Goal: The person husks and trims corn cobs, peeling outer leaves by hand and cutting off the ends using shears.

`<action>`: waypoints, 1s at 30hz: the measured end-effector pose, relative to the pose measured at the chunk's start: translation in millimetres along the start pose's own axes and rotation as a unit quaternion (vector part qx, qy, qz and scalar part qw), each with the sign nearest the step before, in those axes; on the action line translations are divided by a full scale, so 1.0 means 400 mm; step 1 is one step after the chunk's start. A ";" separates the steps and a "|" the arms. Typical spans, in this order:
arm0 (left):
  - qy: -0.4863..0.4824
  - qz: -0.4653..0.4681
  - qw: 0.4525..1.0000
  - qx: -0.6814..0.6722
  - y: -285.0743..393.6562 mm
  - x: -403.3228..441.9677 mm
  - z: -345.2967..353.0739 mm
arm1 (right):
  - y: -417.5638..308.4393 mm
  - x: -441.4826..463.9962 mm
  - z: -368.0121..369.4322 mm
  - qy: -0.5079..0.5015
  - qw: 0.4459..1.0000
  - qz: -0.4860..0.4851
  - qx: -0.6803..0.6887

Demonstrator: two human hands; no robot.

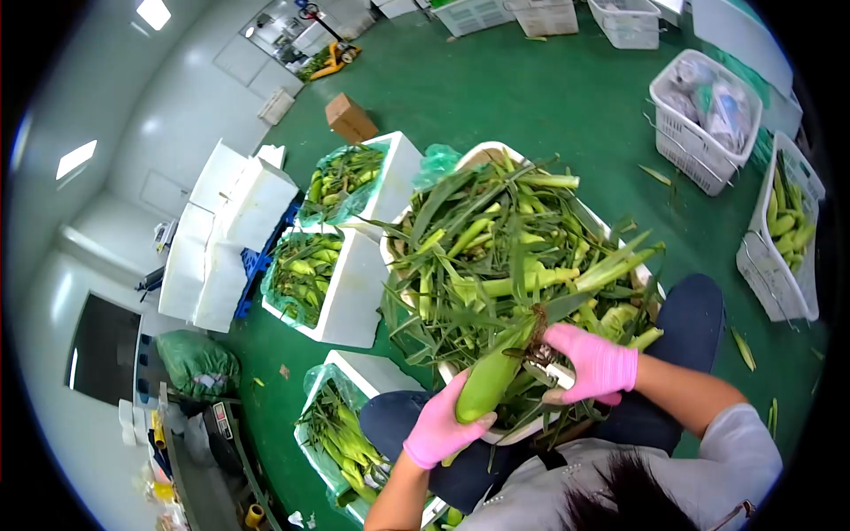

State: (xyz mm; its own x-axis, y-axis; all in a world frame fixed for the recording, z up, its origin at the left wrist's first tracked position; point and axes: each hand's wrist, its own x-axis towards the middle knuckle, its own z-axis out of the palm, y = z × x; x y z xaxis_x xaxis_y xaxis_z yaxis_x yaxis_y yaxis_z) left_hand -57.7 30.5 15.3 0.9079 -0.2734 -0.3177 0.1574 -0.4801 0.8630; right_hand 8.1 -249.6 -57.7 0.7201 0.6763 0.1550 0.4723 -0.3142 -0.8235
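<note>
the left hand (pixel 440 427) curls its fingers around the corn ear (pixel 485 387), perhaps for steadying it, over the tub (pixel 387 250); the right hand (pixel 595 361) closes fingers on a white tool (pixel 560 376) (its tip is unclear) nearby.

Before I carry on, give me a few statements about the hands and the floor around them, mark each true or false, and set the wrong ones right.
1. The left hand holds an ear of corn in its green husk. True.
2. The right hand is empty. False: the right hand grips a tool, part of it white.
3. The gloves are blue. False: the gloves are pink.
4. A cardboard box stands on the green floor. True.
5. The pallet jack is white all over. False: the pallet jack has yellow on it.
</note>
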 end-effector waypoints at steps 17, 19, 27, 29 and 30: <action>-0.106 -0.011 0.981 -0.162 -0.088 0.019 -0.061 | -0.071 -0.094 0.026 -0.066 0.908 0.166 0.379; -0.126 0.000 0.979 -0.160 -0.092 0.019 -0.060 | -0.055 -0.091 0.038 -0.094 0.922 0.113 0.357; -0.281 0.038 0.952 -0.116 -0.138 0.080 -0.059 | -0.069 -0.030 -0.002 -0.135 0.953 0.056 0.264; -0.235 0.004 0.942 -0.239 -0.137 0.072 -0.034 | -0.075 -0.042 0.019 -0.085 0.919 0.111 0.368; -0.206 -0.024 0.932 -0.298 -0.149 0.073 -0.036 | -0.080 -0.046 0.018 -0.062 0.907 0.154 0.387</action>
State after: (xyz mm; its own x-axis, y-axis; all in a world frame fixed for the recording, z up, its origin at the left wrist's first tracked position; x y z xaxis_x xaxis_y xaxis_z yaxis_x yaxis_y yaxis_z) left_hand -34.9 63.2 -39.9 0.6880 -0.6185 -0.3796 0.4931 0.0147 0.8699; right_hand -23.8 -247.1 -38.3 0.6724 0.7203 -0.1703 -0.2742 0.0287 -0.9612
